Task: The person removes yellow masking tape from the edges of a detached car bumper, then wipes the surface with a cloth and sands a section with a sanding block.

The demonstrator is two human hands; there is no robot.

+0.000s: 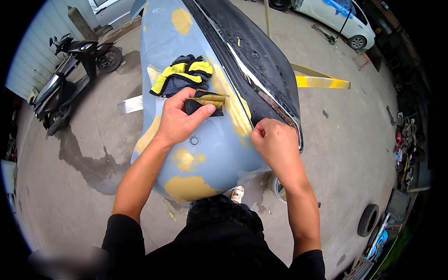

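My left hand (178,119) holds a folded sheet of sandpaper (207,101), dark outside and tan inside, between thumb and fingers. Below it lies a blue-grey car body panel (224,144) with yellowish filler patches. Closed in a pinch, my right hand (276,142) is at the panel's right side, by the lower end of a black section (266,56) with a chrome strip (254,77). Whatever its fingers may hold is hidden. A crumpled black and yellow cloth (182,77) rests on the panel just beyond my left hand.
Yellow stand legs (322,82) jut out right of the panel. A bucket (280,191) sits on the floor below my right forearm. At the left is a dark scooter (70,79); a white car (340,18) and a tyre (368,220) are on the right.
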